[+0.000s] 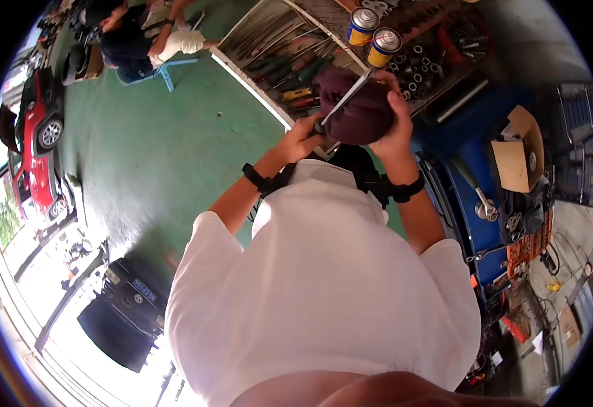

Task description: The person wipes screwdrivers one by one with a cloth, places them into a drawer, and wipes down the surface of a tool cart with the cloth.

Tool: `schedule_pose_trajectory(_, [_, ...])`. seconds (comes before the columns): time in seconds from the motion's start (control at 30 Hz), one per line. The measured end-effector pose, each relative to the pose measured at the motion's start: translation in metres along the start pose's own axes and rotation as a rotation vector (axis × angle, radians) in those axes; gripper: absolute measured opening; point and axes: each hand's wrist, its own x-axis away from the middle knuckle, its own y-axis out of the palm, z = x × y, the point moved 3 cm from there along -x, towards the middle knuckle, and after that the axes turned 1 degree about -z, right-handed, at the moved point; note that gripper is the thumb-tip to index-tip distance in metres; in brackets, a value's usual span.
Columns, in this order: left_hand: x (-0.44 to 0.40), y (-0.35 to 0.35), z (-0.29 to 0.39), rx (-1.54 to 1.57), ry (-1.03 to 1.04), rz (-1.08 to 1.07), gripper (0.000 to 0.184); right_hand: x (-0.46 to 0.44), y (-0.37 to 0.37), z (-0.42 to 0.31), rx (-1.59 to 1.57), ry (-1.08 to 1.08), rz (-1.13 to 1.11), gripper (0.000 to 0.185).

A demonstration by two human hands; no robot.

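Note:
My left hand (299, 141) is closed around the dark handle of a screwdriver (346, 102), whose long silver shaft slants up to the right. A bunched maroon cloth (361, 121) lies behind the shaft, with my right hand (394, 125) wrapped round its right side. The shaft crosses in front of the cloth, and its far end is near my right fingertips. Just beyond both hands is an open drawer (252, 88) full of screwdrivers and other long hand tools.
Two spray cans (384, 46) stand beside many metal sockets (415, 74). To the right are a blue tool cabinet (483, 230) and an open cardboard box (513, 163). Another person (130, 44) sits on a blue stool (167, 71); a red car (35, 156) is at far left.

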Motion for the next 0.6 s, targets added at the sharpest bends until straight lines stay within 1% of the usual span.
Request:
schedule_pose_trajectory(0.03, [-0.007,0.002,0.006,0.028,-0.021,-0.035,0.044,0.003,-0.001,0.004,0.004,-0.020,0.011,0.038])
schedule_pose_trajectory(0.07, [-0.012,0.002,0.015,0.092,0.047,-0.062,0.047,0.008,0.000,0.009,0.039,-0.025,0.032,0.042])
schedule_pose_trajectory(0.1, [-0.019,0.002,0.026,0.091,0.051,-0.092,0.047,0.011,0.003,0.013,0.071,-0.033,0.055,0.046])
schedule_pose_trajectory(0.13, [-0.025,0.000,0.036,0.073,0.104,-0.081,0.047,0.014,0.013,0.015,0.043,-0.082,0.025,0.049])
schedule_pose_trajectory(0.17, [-0.028,-0.004,0.043,0.059,0.153,-0.073,0.046,0.017,0.013,0.020,0.040,-0.113,0.048,0.049])
schedule_pose_trajectory(0.2, [-0.032,-0.009,0.047,0.064,0.147,-0.111,0.046,0.022,0.011,0.025,0.189,-0.155,0.087,0.047])
schedule_pose_trajectory(0.23, [-0.036,-0.015,0.050,0.008,0.191,-0.120,0.046,0.028,0.011,0.032,0.339,-0.187,0.133,0.045])
schedule_pose_trajectory(0.27, [-0.038,-0.019,0.052,-0.043,0.241,-0.125,0.046,0.031,0.013,0.039,0.344,-0.205,0.161,0.045])
schedule_pose_trajectory(0.3, [-0.038,-0.022,0.049,-0.030,0.250,-0.150,0.046,0.029,0.019,0.039,0.784,-0.373,0.153,0.044])
schedule_pose_trajectory(0.33, [-0.039,-0.025,0.044,-0.018,0.167,-0.193,0.044,0.026,0.026,0.041,1.232,-0.529,0.139,0.044])
schedule_pose_trajectory(0.37, [-0.039,-0.027,0.038,-0.005,0.081,-0.233,0.041,0.022,0.026,0.049,1.250,-0.532,0.158,0.044])
schedule_pose_trajectory(0.43, [-0.034,-0.036,0.036,0.027,0.078,-0.252,0.040,0.018,0.035,0.065,1.506,-0.780,0.360,0.046])
schedule_pose_trajectory(0.47, [-0.031,-0.041,0.036,0.040,0.072,-0.254,0.039,0.016,0.041,0.075,1.524,-0.771,0.358,0.046])
schedule_pose_trajectory(0.5, [-0.027,-0.046,0.036,0.057,0.075,-0.255,0.039,0.015,0.050,0.086,1.562,-0.774,0.435,0.046])
schedule_pose_trajectory(0.53, [-0.025,-0.053,0.039,0.050,0.127,-0.231,0.038,0.014,0.057,0.094,1.600,-0.782,0.515,0.047])
schedule_pose_trajectory(0.57, [-0.024,-0.058,0.040,0.044,0.183,-0.206,0.037,0.012,0.059,0.102,1.620,-0.783,0.517,0.047])
schedule_pose_trajectory(0.6, [-0.023,-0.065,0.034,-0.017,0.112,-0.269,0.037,0.011,0.054,0.111,1.480,-0.707,0.506,0.046])
